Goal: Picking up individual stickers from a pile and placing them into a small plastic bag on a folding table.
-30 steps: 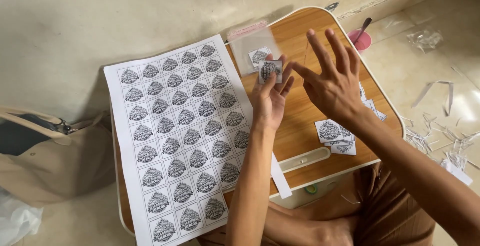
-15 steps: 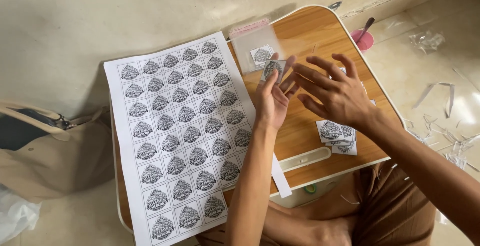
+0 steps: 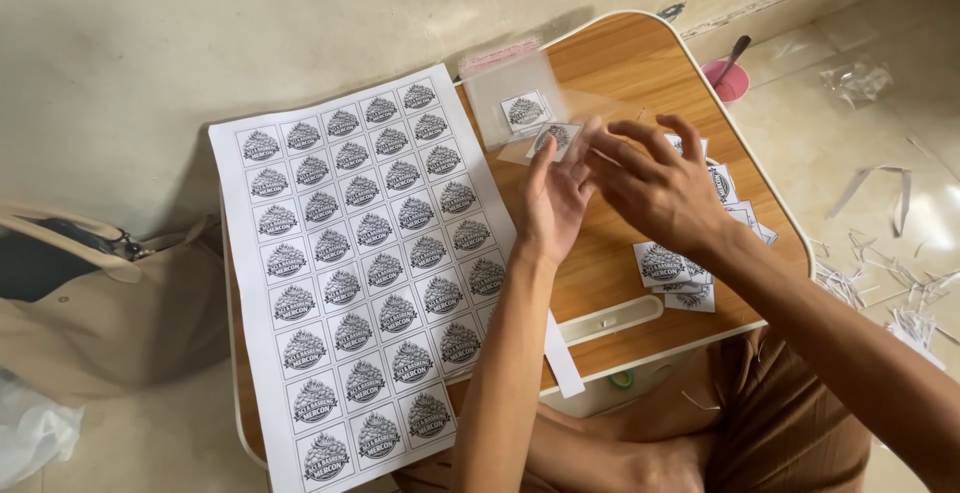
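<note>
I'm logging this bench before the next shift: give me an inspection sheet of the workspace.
Surface: small wooden lap table with a white rim, on the floor.
Job's things: cut label at the fingertips of the left hand; clear plastic bag with another label inside; printed label sheet.
Clutter: cut labels; paper strip; paper scraps on the floor.
Grips: right hand touches the left hand's fingers.
Cables: nothing seen.
Surroundings: beige bag; pink cup; plain wall.
</note>
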